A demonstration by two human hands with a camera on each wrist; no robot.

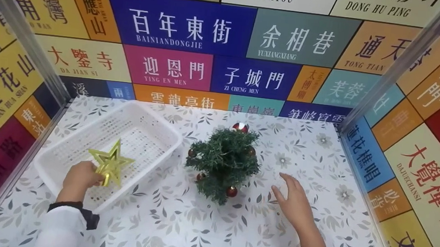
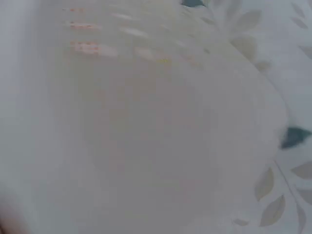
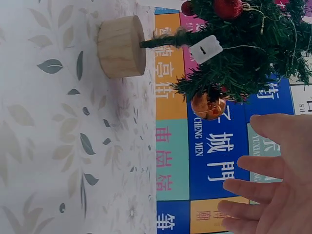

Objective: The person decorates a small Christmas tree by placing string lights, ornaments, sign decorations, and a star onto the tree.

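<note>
A gold star (image 1: 113,159), a tree topper by its look, is pinched in my left hand (image 1: 81,176) over the white plastic basket (image 1: 163,128). The left wrist view is filled by the blurred basket wall (image 2: 170,136), so the star cannot be made out there. A small artificial Christmas tree (image 1: 224,160) with red baubles stands to the right of the basket. In the right wrist view its round wooden base (image 3: 122,47) and an orange bauble (image 3: 208,106) show. My right hand (image 1: 295,203) hovers to the right of the tree, fingers spread and holding nothing.
The leaf-patterned tabletop (image 1: 178,224) lies beneath everything. Colourful panels (image 1: 181,25) with printed place names enclose the back and both sides, with clear corner posts (image 1: 403,64). A white tag or small box (image 3: 205,49) with a wire hangs at the tree's trunk.
</note>
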